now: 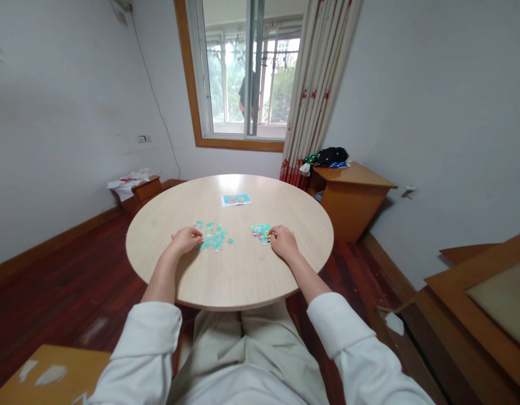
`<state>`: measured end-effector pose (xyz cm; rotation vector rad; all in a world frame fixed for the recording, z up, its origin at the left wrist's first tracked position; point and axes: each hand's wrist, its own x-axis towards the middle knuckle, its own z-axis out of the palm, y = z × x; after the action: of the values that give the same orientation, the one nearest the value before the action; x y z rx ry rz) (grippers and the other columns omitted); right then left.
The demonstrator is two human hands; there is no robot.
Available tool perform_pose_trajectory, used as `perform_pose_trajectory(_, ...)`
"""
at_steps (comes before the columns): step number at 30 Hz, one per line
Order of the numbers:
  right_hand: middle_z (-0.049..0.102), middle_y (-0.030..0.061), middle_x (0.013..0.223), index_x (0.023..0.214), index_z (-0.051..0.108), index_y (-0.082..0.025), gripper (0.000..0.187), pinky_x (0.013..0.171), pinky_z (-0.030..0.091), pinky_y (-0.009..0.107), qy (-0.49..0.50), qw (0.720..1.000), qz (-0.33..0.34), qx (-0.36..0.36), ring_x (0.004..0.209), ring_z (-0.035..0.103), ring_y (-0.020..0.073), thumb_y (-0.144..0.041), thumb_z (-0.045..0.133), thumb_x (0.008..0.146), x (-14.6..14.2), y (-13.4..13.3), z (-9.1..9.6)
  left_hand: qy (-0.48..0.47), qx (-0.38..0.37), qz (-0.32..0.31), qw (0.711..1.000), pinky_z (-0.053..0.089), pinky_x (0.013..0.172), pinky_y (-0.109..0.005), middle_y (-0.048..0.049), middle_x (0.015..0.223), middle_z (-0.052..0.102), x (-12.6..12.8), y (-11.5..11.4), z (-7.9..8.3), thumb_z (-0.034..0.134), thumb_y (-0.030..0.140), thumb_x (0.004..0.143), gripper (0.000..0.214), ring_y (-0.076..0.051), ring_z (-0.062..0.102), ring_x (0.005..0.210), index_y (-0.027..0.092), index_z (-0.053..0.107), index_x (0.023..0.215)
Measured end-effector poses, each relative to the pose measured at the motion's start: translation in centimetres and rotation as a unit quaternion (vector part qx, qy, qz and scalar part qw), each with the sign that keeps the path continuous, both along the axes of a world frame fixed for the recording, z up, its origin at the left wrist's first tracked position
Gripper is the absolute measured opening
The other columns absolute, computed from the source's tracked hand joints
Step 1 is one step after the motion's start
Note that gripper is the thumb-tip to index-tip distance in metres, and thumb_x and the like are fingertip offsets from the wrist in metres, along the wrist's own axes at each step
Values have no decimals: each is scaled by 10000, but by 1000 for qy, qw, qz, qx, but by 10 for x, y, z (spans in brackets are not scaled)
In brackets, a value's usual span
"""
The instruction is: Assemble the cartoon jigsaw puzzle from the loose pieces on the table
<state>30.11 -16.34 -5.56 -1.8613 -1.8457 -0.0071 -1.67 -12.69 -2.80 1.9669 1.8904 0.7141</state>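
Note:
Loose turquoise jigsaw puzzle pieces (215, 235) lie in a spread heap on the left half of a round, pale wooden table (238, 275). My left hand (186, 240) is at the heap's left edge, thumb and fingers closed in a pinch on what looks like a puzzle piece, mostly hidden. On the right, a small joined section of puzzle (260, 230) shows turquoise with coloured figures. My right hand (284, 242) rests at its right edge, fingers bent and pinched together over a small piece there. The fingers cover part of that section.
A printed picture sheet (236, 200) in matching turquoise lies farther back on the table. Behind are a window (247, 73) and a patterned curtain (319, 84). A wooden cabinet (352, 197) with cloths stands at right, a low one (145, 191) at left, a cardboard box (49, 374) lower left.

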Motion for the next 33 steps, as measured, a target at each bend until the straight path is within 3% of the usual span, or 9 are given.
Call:
perform_pose_trajectory(4,657,70,1041,939,674,-201,253,829,360,309,-2,1000,1,-3,1004,559,195,-136,446,852,0,-1,1,68,-46,-8,997,385,876,-423,-77,830,736,4,-5,8,666,249,663,63,-275,636,868,197,701,669)
perform_pose_trajectory(10,652,70,1041,937,674,-199,259,830,358,310,-2,1000,1,-2,1011,553,194,-130,441,849,0,-1,1,86,-63,29,994,399,869,-383,-51,817,731,12,-6,11,640,168,686,48,-251,649,881,200,656,654)
perform_pose_trajectory(19,657,67,1036,926,674,-196,248,825,357,308,1,1000,1,5,1007,557,191,-134,445,852,0,-1,0,114,-70,11,991,401,861,-385,-50,843,724,15,-5,11,597,132,721,83,-249,647,890,195,641,691)
perform_pose_trajectory(26,659,68,1049,935,673,-196,253,826,359,310,-1,1000,2,2,1005,561,193,-131,445,849,0,-1,-1,120,-73,-4,990,396,892,-418,-59,859,729,11,3,14,671,178,677,33,-263,649,890,204,652,670)
perform_pose_trajectory(33,656,74,1056,956,673,-193,262,835,361,311,0,1000,2,-3,1013,558,192,-129,442,851,0,-1,0,114,-75,7,991,415,880,-421,-60,702,706,9,4,14,699,167,621,87,-280,650,873,206,633,579)
